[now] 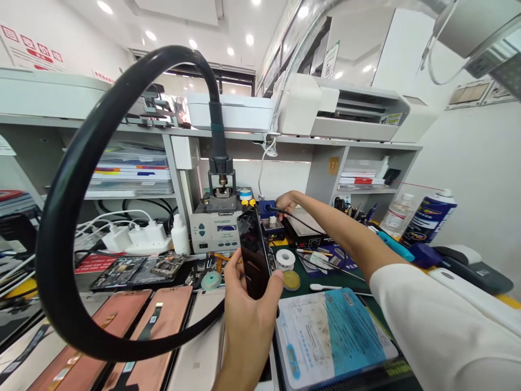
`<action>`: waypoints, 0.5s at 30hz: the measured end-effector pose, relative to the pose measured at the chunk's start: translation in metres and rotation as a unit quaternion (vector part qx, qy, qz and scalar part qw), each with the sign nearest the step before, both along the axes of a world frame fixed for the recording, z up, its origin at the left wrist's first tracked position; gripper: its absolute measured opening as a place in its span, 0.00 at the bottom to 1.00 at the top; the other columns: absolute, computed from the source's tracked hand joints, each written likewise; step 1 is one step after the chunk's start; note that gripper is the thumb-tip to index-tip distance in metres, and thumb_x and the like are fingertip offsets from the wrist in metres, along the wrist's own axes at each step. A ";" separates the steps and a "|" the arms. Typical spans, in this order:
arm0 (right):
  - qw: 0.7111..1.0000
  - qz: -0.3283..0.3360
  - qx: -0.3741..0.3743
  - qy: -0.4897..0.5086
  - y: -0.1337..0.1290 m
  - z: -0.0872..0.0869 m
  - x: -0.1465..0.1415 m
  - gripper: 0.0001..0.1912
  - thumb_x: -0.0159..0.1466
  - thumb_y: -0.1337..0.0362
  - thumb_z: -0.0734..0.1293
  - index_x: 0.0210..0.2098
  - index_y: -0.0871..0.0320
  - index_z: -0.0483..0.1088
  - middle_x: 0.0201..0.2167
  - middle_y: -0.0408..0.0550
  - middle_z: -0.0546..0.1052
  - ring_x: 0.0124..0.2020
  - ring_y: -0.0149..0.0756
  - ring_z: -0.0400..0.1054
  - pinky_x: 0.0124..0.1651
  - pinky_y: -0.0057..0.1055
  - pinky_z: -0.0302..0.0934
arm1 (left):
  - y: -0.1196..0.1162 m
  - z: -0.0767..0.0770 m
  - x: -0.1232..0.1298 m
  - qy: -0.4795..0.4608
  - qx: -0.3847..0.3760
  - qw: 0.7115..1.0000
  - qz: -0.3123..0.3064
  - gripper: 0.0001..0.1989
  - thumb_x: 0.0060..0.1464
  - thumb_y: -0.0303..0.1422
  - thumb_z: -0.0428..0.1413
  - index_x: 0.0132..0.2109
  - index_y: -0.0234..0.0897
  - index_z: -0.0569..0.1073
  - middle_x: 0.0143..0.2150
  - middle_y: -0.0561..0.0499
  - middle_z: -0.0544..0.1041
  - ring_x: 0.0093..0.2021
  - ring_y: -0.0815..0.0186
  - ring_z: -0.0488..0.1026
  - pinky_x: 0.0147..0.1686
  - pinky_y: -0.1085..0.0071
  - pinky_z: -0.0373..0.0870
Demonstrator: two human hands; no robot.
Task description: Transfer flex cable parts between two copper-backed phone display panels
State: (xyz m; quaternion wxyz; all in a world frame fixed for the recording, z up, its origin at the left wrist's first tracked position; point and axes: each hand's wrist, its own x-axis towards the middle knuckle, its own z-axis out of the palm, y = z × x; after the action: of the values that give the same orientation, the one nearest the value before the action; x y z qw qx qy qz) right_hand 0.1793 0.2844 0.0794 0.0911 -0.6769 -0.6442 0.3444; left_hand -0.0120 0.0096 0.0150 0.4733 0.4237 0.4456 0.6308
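Observation:
In the head view, my left hand (253, 293) is closed round the lower part of a dark phone (254, 255), thumb on the right edge and fingers on the left. The phone stands nearly upright with its glossy side showing. My right hand (288, 203) reaches far forward, beside a small blue device (267, 208) and the flat black-edged box (309, 231). Its fingers bend downward and are partly hidden, so what they touch is unclear. A black cable runs from the blue device under my right forearm.
A thick black hose (61, 206) arches across the left side. Behind stands a grey hot-air station (215, 231). Phone panels (163, 315) lie front left, a blue and white package (334, 336) front right. A solder spool (285, 259) and bottles (396, 214) stand further back.

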 end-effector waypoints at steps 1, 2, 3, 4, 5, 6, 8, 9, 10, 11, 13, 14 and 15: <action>1.000 0.000 0.007 -0.002 -0.003 0.002 0.002 0.17 0.69 0.60 0.66 0.55 0.61 0.68 0.51 0.54 0.72 0.47 0.41 0.71 0.47 0.43 0.70 | 0.001 0.000 -0.001 0.002 0.001 1.000 -0.001 0.39 0.48 0.42 0.64 0.63 0.36 0.59 0.50 0.43 0.73 0.48 0.57 0.74 0.46 0.64 0.70; 1.000 -0.002 0.016 -0.005 -0.008 0.005 0.004 0.16 0.69 0.60 0.66 0.54 0.62 0.68 0.50 0.53 0.73 0.46 0.40 0.71 0.46 0.41 0.70 | 0.002 -0.001 -0.001 0.002 -0.001 1.000 -0.003 0.38 0.48 0.42 0.64 0.63 0.36 0.59 0.50 0.43 0.73 0.48 0.57 0.74 0.46 0.64 0.70; 1.000 -0.005 0.030 -0.007 -0.014 0.008 0.008 0.15 0.69 0.60 0.66 0.52 0.62 0.69 0.48 0.52 0.74 0.43 0.39 0.72 0.44 0.39 0.70 | 0.002 -0.001 -0.002 0.002 -0.004 1.000 -0.009 0.38 0.48 0.42 0.64 0.62 0.36 0.60 0.50 0.43 0.73 0.49 0.56 0.74 0.47 0.63 0.70; 0.999 -0.009 0.049 -0.009 -0.023 0.012 0.013 0.14 0.69 0.61 0.66 0.50 0.63 0.70 0.45 0.51 0.75 0.40 0.37 0.73 0.41 0.36 0.71 | 0.003 -0.001 -0.002 0.002 -0.010 1.000 -0.018 0.38 0.48 0.42 0.65 0.62 0.36 0.61 0.49 0.43 0.74 0.49 0.56 0.74 0.47 0.63 0.69; 0.997 -0.013 0.074 -0.007 -0.035 0.017 0.019 0.12 0.68 0.62 0.67 0.48 0.64 0.71 0.40 0.51 0.76 0.35 0.35 0.73 0.36 0.33 0.70 | 0.003 -0.002 -0.002 0.003 -0.015 0.999 -0.030 0.37 0.48 0.42 0.65 0.62 0.37 0.61 0.49 0.44 0.75 0.49 0.56 0.74 0.48 0.62 0.69; 0.994 -0.017 0.106 -0.002 -0.050 0.022 0.027 0.12 0.66 0.64 0.68 0.46 0.66 0.72 0.35 0.52 0.77 0.30 0.34 0.72 0.31 0.30 0.68 | 0.003 -0.002 -0.003 0.004 -0.020 0.999 -0.043 0.38 0.48 0.42 0.65 0.62 0.37 0.61 0.49 0.44 0.75 0.49 0.56 0.75 0.49 0.62 0.68; 0.982 -0.024 0.184 0.015 -0.091 0.032 0.044 0.14 0.66 0.64 0.67 0.48 0.66 0.72 0.32 0.53 0.78 0.25 0.31 0.69 0.23 0.25 0.61 | 0.003 -0.003 -0.004 0.009 -0.026 0.997 -0.068 0.40 0.47 0.43 0.66 0.63 0.37 0.60 0.49 0.44 0.75 0.48 0.56 0.75 0.50 0.61 0.67; 0.974 -0.028 0.222 0.028 -0.116 0.035 0.053 0.15 0.67 0.62 0.65 0.51 0.64 0.71 0.34 0.53 0.78 0.25 0.30 0.69 0.21 0.24 0.58 | 0.003 -0.003 -0.004 0.013 -0.026 0.997 -0.077 0.41 0.47 0.43 0.66 0.63 0.37 0.59 0.50 0.43 0.75 0.48 0.56 0.75 0.50 0.61 0.67; 0.968 -0.026 0.246 0.039 -0.142 0.037 0.062 0.16 0.68 0.60 0.64 0.51 0.62 0.71 0.35 0.53 0.78 0.25 0.30 0.69 0.21 0.23 0.57 | 0.003 -0.003 -0.005 0.018 -0.026 0.996 -0.081 0.42 0.46 0.44 0.66 0.64 0.37 0.59 0.50 0.43 0.75 0.49 0.55 0.75 0.50 0.61 0.68; 0.964 -0.016 0.261 0.055 -0.170 0.038 0.072 0.16 0.67 0.56 0.64 0.47 0.62 0.73 0.33 0.52 0.79 0.25 0.30 0.69 0.21 0.24 0.57 | 0.002 -0.002 -0.005 0.024 -0.026 0.996 -0.080 0.43 0.46 0.44 0.66 0.64 0.37 0.59 0.51 0.43 0.75 0.49 0.55 0.75 0.50 0.61 0.68; 0.975 0.086 0.189 0.083 -0.220 0.032 0.088 0.17 0.64 0.53 0.66 0.39 0.61 0.76 0.28 0.50 0.78 0.24 0.32 0.69 0.24 0.26 0.62 | 0.000 0.000 -0.004 0.038 -0.025 0.997 -0.070 0.42 0.46 0.45 0.66 0.64 0.38 0.60 0.50 0.44 0.75 0.48 0.56 0.75 0.48 0.62 0.69; 0.981 0.128 0.131 0.069 -0.239 0.026 0.094 0.17 0.63 0.53 0.66 0.38 0.61 0.77 0.29 0.50 0.79 0.25 0.34 0.71 0.25 0.27 0.63 | -0.001 0.001 -0.003 0.044 -0.023 0.996 -0.067 0.41 0.46 0.46 0.66 0.63 0.39 0.61 0.48 0.45 0.75 0.46 0.57 0.75 0.46 0.62 0.69; 0.983 0.158 0.089 0.041 -0.254 0.018 0.099 0.16 0.63 0.54 0.66 0.38 0.60 0.78 0.31 0.51 0.80 0.28 0.35 0.72 0.27 0.27 0.64 | -0.002 0.002 -0.002 0.048 -0.018 0.997 -0.062 0.40 0.45 0.46 0.67 0.62 0.39 0.63 0.46 0.46 0.75 0.43 0.59 0.75 0.44 0.64 0.70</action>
State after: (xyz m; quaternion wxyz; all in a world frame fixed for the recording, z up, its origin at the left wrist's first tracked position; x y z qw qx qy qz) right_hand 0.2779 0.0300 0.0972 0.1217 -0.5410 -0.7669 0.3230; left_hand -0.0139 0.0079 0.0169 0.4973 0.4717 0.4519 0.5710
